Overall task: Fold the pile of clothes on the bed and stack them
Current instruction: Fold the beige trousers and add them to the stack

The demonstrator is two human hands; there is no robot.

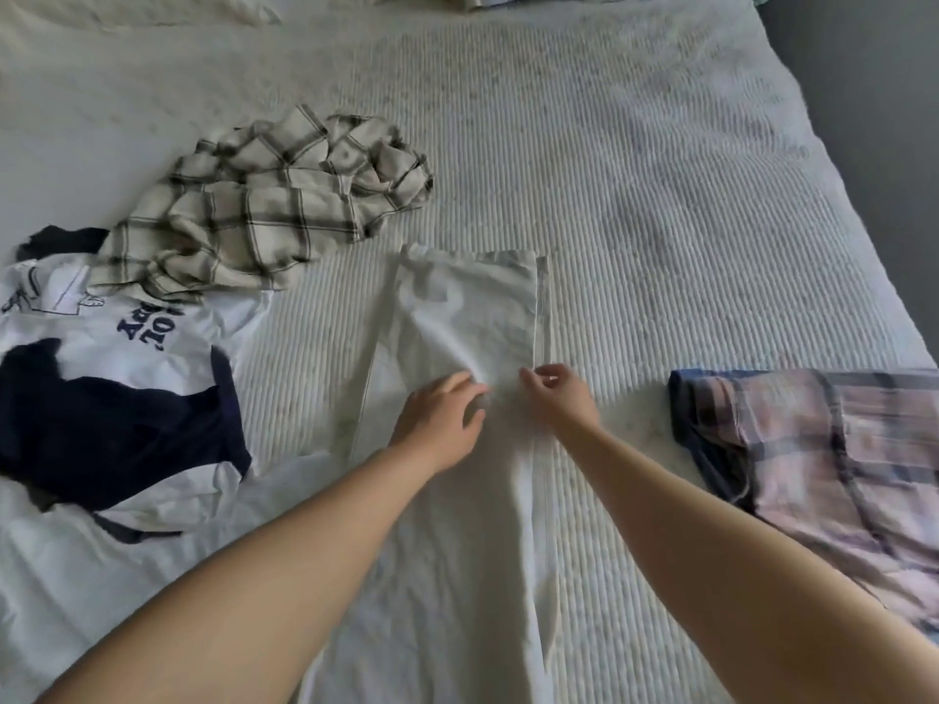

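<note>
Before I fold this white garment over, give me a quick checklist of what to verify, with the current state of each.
1. White garment laid out lengthwise on the bed: ok.
2. Surface smooth: not ok, wrinkles bunch where both hands meet.
3. Left hand pressing the cloth down: ok, fingers spread on it.
4. Right hand holding the right edge: ok, fingers pinch the fabric near the seam.
5. Far end clear of the crumpled beige plaid shirt: ok, a gap shows.
6. Room beside the folded pink plaid garment for stacking: cannot tell, frame cuts it off.
</note>
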